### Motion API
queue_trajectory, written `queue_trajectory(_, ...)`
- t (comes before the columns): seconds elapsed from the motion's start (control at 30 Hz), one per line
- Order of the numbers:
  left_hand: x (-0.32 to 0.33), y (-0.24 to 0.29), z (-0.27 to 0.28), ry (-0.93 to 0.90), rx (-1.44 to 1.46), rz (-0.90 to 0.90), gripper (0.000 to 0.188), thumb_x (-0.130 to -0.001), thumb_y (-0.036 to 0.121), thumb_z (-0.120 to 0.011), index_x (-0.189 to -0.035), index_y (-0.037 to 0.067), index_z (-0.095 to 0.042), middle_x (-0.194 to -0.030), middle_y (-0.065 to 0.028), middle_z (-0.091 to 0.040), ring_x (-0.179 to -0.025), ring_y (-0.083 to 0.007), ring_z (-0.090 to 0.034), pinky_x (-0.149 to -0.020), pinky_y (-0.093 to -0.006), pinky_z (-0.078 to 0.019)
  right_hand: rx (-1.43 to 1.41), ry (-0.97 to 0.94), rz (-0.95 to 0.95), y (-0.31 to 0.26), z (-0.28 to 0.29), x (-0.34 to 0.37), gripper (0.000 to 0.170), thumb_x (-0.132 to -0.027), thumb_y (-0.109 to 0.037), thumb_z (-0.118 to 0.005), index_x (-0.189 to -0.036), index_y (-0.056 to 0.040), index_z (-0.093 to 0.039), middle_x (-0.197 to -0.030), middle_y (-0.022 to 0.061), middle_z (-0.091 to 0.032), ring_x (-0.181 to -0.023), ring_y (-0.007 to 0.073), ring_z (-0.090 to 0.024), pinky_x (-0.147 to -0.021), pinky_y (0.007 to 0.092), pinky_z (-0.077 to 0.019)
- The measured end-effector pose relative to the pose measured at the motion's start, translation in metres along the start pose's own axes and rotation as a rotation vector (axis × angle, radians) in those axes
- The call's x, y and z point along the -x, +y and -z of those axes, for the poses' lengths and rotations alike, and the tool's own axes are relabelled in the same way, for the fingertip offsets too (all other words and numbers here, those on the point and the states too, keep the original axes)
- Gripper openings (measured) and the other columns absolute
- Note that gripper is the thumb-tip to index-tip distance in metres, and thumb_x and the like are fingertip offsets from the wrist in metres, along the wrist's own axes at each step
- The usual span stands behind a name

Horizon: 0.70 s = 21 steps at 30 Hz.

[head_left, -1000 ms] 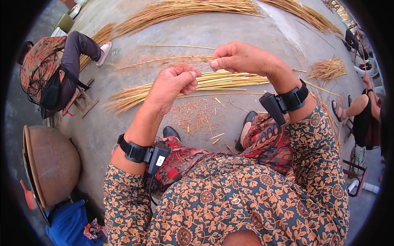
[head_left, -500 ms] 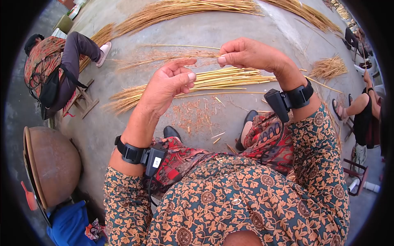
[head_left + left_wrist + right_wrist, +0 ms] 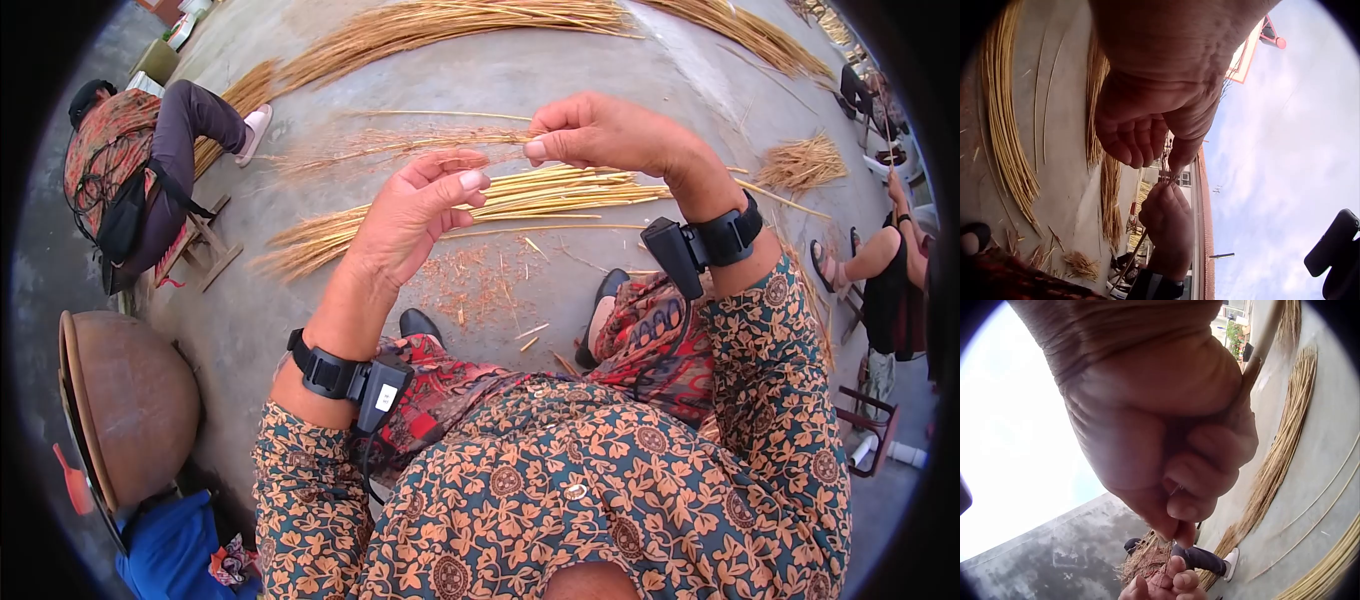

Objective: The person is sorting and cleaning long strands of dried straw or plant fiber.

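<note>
My right hand (image 3: 605, 130) pinches a straw-coloured plant stalk with a feathery, branching head (image 3: 375, 147). The stalk's thick end (image 3: 1265, 347) sticks out of the curled fingers in the right wrist view. Just to the left, my left hand (image 3: 420, 210) is held beside the head's base, its thumb apart from the loosely bent fingers. Thin strands (image 3: 1167, 153) pass between that thumb and those fingers in the left wrist view. Below both hands, a bundle of similar stalks (image 3: 560, 193) lies on the concrete floor.
Reddish chaff (image 3: 465, 280) is scattered before my feet. Longer bundles (image 3: 450, 30) lie farther off, and a short pile (image 3: 803, 165) lies at right. A large clay pot (image 3: 140, 400) stands at left. One person (image 3: 120, 180) sits at left, another (image 3: 890, 260) at right.
My left hand has loosened from a closer grip near the stalk's head, its thumb and fingers parting. The right hand has moved slightly right and up, still holding the stalk.
</note>
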<state>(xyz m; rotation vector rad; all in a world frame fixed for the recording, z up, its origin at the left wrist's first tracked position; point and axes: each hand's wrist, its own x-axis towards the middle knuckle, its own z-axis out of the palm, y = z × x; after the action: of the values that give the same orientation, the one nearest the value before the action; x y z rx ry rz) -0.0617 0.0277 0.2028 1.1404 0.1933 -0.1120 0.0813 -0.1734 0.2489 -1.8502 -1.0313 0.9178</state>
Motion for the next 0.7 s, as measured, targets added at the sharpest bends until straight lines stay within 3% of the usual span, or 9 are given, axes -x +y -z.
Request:
queue_trajectory(0.17, -0.006, 0.002, 0.004, 0.041, -0.107, 0.013, 0.015, -0.084, 0.011, -0.064, -0.095, 0.002, -0.065, -0.079, -0.0019, -0.065, -0.07, -0.0077, -0.06, -0.061, -0.019, -0.0476, 0.037, -0.017, -0.005, -0.005, 0.0, 0.0, 0.021, -0.09, -0.028, -0.062, -0.089, -0.0074, -0.065, -0.069, -0.0101, -0.051, -0.062, 0.0003, -0.042, -0.054, 0.0179, -0.0346)
queue_trajectory(0.47, -0.002, 0.003, 0.0, 0.28, -0.345, 0.025, 0.014, -0.084, 0.011, -0.057, -0.093, 0.003, -0.063, -0.071, 0.0013, -0.057, -0.058, -0.0061, -0.051, -0.053, -0.019, -0.0421, 0.2, 0.072, 0.055, -0.005, -0.01, -0.004, 0.022, -0.09, -0.026, -0.062, -0.093, -0.004, -0.065, -0.07, -0.0078, -0.053, -0.064, 0.0045, -0.045, -0.056, 0.0224, -0.0386)
queue_trajectory(0.57, -0.003, -0.002, 0.015, 0.218, -0.431, 0.052, 0.017, -0.087, 0.019, -0.06, -0.09, 0.004, -0.065, -0.066, 0.0015, -0.058, -0.052, -0.0058, -0.051, -0.046, -0.0188, -0.0402, 0.332, 0.101, 0.061, -0.002, -0.004, 0.0, 0.022, -0.09, -0.026, -0.062, -0.095, -0.0041, -0.065, -0.069, -0.0049, -0.054, -0.064, 0.0057, -0.045, -0.057, 0.0242, -0.0398)
queue_trajectory(0.67, 0.011, 0.006, 0.001, 0.092, -0.854, 0.264, 0.026, -0.088, 0.03, -0.063, -0.086, 0.004, -0.066, -0.06, 0.0018, -0.058, -0.048, -0.0053, -0.051, -0.042, -0.0182, -0.0383, 0.528, 0.186, 0.117, 0.002, -0.001, 0.001, 0.021, -0.089, -0.025, -0.061, -0.097, -0.0057, -0.066, -0.069, 0.0024, -0.059, -0.063, 0.0129, -0.053, -0.058, 0.0287, -0.0428)
queue_trajectory(0.7, 0.016, 0.008, -0.001, 0.023, -0.878, 0.249, 0.03, -0.087, 0.034, -0.065, -0.086, 0.004, -0.066, -0.057, 0.002, -0.058, -0.048, -0.0048, -0.051, -0.043, -0.0182, -0.0393, 0.61, 0.231, 0.156, 0.006, -0.002, 0.001, 0.02, -0.088, -0.025, -0.062, -0.097, -0.0071, -0.066, -0.071, 0.0046, -0.06, -0.064, 0.0169, -0.056, -0.058, 0.0306, -0.044)
